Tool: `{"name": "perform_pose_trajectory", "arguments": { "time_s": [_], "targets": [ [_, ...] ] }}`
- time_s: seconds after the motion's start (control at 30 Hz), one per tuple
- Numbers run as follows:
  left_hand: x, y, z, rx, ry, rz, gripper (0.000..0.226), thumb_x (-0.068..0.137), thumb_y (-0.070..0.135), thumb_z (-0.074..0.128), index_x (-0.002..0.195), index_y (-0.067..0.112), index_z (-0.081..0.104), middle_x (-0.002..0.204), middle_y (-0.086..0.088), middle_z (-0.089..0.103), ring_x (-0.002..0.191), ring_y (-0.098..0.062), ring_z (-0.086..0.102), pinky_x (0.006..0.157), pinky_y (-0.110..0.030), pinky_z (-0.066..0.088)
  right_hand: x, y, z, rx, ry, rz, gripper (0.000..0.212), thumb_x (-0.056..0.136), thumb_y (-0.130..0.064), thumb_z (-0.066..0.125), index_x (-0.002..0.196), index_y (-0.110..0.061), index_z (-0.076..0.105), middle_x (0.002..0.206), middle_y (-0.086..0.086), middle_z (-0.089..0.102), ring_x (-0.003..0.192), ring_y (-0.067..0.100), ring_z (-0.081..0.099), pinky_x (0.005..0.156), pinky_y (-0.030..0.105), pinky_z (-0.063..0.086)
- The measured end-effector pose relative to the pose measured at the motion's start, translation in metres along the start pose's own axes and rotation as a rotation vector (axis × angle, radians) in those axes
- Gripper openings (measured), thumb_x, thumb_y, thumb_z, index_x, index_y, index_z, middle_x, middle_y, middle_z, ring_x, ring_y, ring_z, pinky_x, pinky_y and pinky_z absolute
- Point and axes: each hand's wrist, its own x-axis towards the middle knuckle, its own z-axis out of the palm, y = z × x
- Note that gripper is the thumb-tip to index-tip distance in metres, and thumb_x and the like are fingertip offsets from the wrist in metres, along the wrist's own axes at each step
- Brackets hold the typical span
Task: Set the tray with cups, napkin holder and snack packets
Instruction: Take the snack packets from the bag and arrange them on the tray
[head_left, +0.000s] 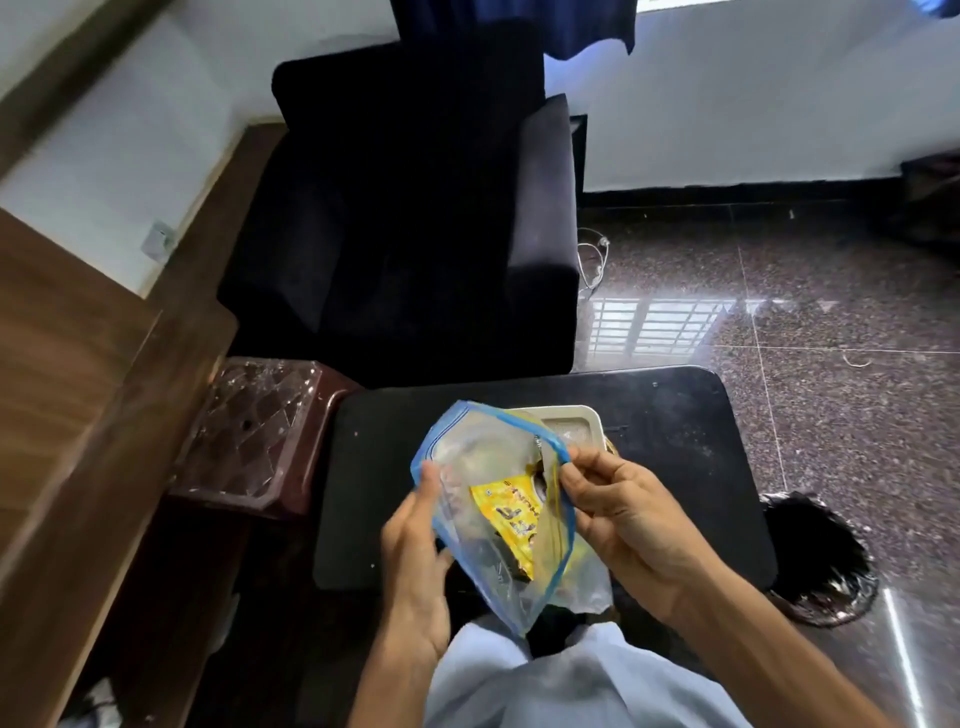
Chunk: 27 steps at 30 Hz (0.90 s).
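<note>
Two hands on one bag: left hand (418, 540) pinches the near side of the zip bag (467, 449), thumb on the plastic, while right hand (621, 506) nips its blue rim between thumb and fingertips, the mouth spread apart. A yellow packet (511, 512) sits inside, held up over the near edge of the table (675, 447), just in front of the tray (576, 415). The risk, I'd say: slick film and two light pinches, so a tug could free one side and tip the packet onto the lap or the floor (831, 322). The bag also hides most of the tray, so whether cups or a napkin holder stand there cannot be told, and a blind reach might knock something. The table is black and dusty-looking; a stool (249, 441) stands left, a dark armchair (405, 234) beyond, polished speckled stone all round, and wood panelling (78, 395) on the left.
</note>
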Motion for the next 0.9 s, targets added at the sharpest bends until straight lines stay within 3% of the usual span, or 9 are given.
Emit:
{"name": "perform_pose_trajectory", "arguments": {
  "time_s": [0.13, 0.23, 0.33, 0.4, 0.5, 0.6, 0.7, 0.83, 0.9],
  "targets": [
    [0.001, -0.007, 0.017, -0.038, -0.039, -0.1, 0.05, 0.09, 0.052, 0.062, 0.116, 0.011, 0.073, 0.105, -0.013, 0.08, 0.099, -0.028, 0.077, 0.081, -0.04, 0.062, 0.003, 0.006, 0.014, -0.03, 0.019, -0.023, 0.018, 0.091, 0.01, 0.055, 0.092, -0.002, 0.068, 0.074, 0.005, 0.069, 0.065, 0.009, 0.067, 0.063, 0.021, 0.058],
    [0.011, -0.005, 0.019, -0.171, -0.104, -0.119, 0.039, 0.104, 0.032, 0.05, 0.124, 0.005, 0.068, 0.112, -0.008, 0.079, 0.099, -0.015, 0.077, 0.069, -0.024, 0.062, 0.0, 0.003, 0.005, -0.028, 0.108, -0.124, 0.014, 0.079, 0.0, 0.065, 0.092, -0.005, 0.067, 0.078, 0.006, 0.07, 0.068, 0.011, 0.067, 0.064, 0.022, 0.059],
    [0.014, 0.003, 0.02, -0.195, -0.248, -0.146, 0.037, 0.106, 0.03, 0.043, 0.126, 0.009, 0.066, 0.126, -0.004, 0.074, 0.109, -0.01, 0.073, 0.082, -0.022, 0.061, -0.011, 0.002, -0.011, -0.146, 0.256, -0.247, 0.01, 0.08, -0.005, 0.068, 0.088, -0.012, 0.068, 0.077, 0.002, 0.071, 0.071, 0.011, 0.064, 0.065, 0.019, 0.057],
    [0.015, 0.008, 0.019, -0.152, -0.333, -0.136, 0.04, 0.105, 0.03, 0.042, 0.131, 0.009, 0.064, 0.129, -0.005, 0.072, 0.118, -0.013, 0.07, 0.092, -0.025, 0.059, -0.02, 0.007, -0.019, -0.377, 0.416, -0.341, 0.014, 0.087, -0.002, 0.069, 0.086, -0.016, 0.067, 0.079, 0.003, 0.073, 0.072, 0.011, 0.065, 0.066, 0.016, 0.056],
    [0.018, 0.015, 0.011, -0.09, -0.426, -0.077, 0.042, 0.103, 0.03, 0.044, 0.132, 0.007, 0.064, 0.127, -0.007, 0.074, 0.118, -0.015, 0.07, 0.089, -0.021, 0.059, -0.026, 0.013, -0.014, -1.125, 0.643, -0.755, 0.015, 0.084, -0.013, 0.078, 0.091, -0.022, 0.068, 0.091, -0.002, 0.068, 0.082, 0.006, 0.064, 0.079, 0.009, 0.049],
    [0.027, 0.026, -0.004, -0.043, -0.46, -0.022, 0.049, 0.094, 0.036, 0.051, 0.13, 0.006, 0.065, 0.124, -0.009, 0.075, 0.116, -0.017, 0.071, 0.085, -0.022, 0.059, -0.014, 0.009, 0.012, -1.548, 0.143, -1.017, 0.009, 0.089, -0.008, 0.071, 0.094, -0.014, 0.074, 0.098, 0.001, 0.065, 0.089, 0.012, 0.063, 0.082, 0.017, 0.049],
    [0.036, 0.041, -0.017, 0.014, -0.499, 0.016, 0.052, 0.093, 0.038, 0.05, 0.128, 0.002, 0.066, 0.122, -0.016, 0.074, 0.115, -0.027, 0.071, 0.09, -0.03, 0.06, 0.027, 0.013, 0.044, -1.967, -0.403, -0.783, 0.022, 0.089, 0.0, 0.06, 0.1, -0.012, 0.074, 0.108, 0.007, 0.067, 0.104, 0.025, 0.061, 0.086, 0.034, 0.053],
    [0.053, 0.054, -0.035, -0.005, -0.549, 0.019, 0.047, 0.097, 0.033, 0.047, 0.125, 0.001, 0.068, 0.126, -0.015, 0.073, 0.119, -0.02, 0.069, 0.091, -0.024, 0.059, 0.091, 0.051, 0.066, -2.462, -0.503, -0.582, 0.037, 0.098, -0.017, 0.039, 0.122, -0.018, 0.067, 0.134, 0.007, 0.057, 0.134, 0.031, 0.044, 0.111, 0.043, 0.036],
    [0.059, 0.057, -0.042, -0.026, -0.589, 0.002, 0.042, 0.094, 0.032, 0.049, 0.113, 0.005, 0.075, 0.122, -0.011, 0.075, 0.112, -0.015, 0.073, 0.082, -0.019, 0.059, 0.107, 0.063, 0.071, -2.624, -0.54, -0.489, 0.039, 0.098, -0.015, 0.036, 0.121, -0.018, 0.068, 0.131, 0.007, 0.061, 0.129, 0.032, 0.05, 0.112, 0.045, 0.034]
  ]
}}
